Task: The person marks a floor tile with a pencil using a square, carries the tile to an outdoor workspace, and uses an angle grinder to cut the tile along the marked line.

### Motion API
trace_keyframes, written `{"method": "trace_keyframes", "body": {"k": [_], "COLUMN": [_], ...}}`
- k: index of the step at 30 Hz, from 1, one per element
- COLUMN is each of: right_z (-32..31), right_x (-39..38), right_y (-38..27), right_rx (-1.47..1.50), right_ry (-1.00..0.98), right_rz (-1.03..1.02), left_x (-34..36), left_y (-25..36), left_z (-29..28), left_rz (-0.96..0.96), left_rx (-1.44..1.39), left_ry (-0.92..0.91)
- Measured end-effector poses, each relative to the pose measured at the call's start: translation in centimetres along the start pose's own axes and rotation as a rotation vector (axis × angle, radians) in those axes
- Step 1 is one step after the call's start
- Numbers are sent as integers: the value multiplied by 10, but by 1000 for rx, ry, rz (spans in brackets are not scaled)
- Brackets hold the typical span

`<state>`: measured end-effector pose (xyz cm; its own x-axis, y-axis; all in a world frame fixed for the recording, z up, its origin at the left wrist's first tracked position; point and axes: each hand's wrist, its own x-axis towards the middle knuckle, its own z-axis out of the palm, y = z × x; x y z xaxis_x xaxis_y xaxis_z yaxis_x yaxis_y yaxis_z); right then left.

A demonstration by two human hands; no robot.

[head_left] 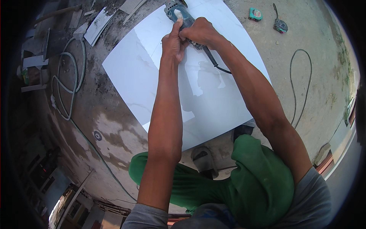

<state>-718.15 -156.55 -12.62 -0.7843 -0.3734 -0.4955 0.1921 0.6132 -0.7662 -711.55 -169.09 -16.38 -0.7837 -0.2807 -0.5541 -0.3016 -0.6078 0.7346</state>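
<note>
A blue-and-grey angle grinder (185, 22) lies over the far part of a large white marble-look tile (225, 91), its black cord trailing toward the right. My left hand (172, 45) wraps round the grinder's near side, thumb up along its body. My right hand (200, 32) grips the grinder body from the right, partly hiding it. Both forearms reach up from the lower edge across the tile.
Two tape measures (255, 14) (280, 25) and a looped cable (309, 68) lie on concrete at right. At left are a hose (72, 95), offcuts (97, 26), a small disc (97, 136) and clutter. My sandalled foot (200, 158) is below the tile.
</note>
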Motion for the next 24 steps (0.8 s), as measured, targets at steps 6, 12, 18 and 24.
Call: {"method": "trace_keyframes", "body": {"k": [6, 12, 18, 24], "right_z": [-1, -1, -3, -3], "right_x": [-1, -3, -5, -9], "right_y": [2, 2, 4, 3], "right_rx": [-4, -1, 0, 7], "right_ry": [-14, -22, -29, -36], "right_rz": [24, 20, 21, 31], "left_x": [-4, -1, -6, -6], "left_y": [-1, -2, -3, -6], "left_z": [3, -2, 1, -1], "left_rz": [-1, -5, -2, -1], "left_rx": [6, 9, 15, 21], "left_ry": [3, 16, 6, -1]}}
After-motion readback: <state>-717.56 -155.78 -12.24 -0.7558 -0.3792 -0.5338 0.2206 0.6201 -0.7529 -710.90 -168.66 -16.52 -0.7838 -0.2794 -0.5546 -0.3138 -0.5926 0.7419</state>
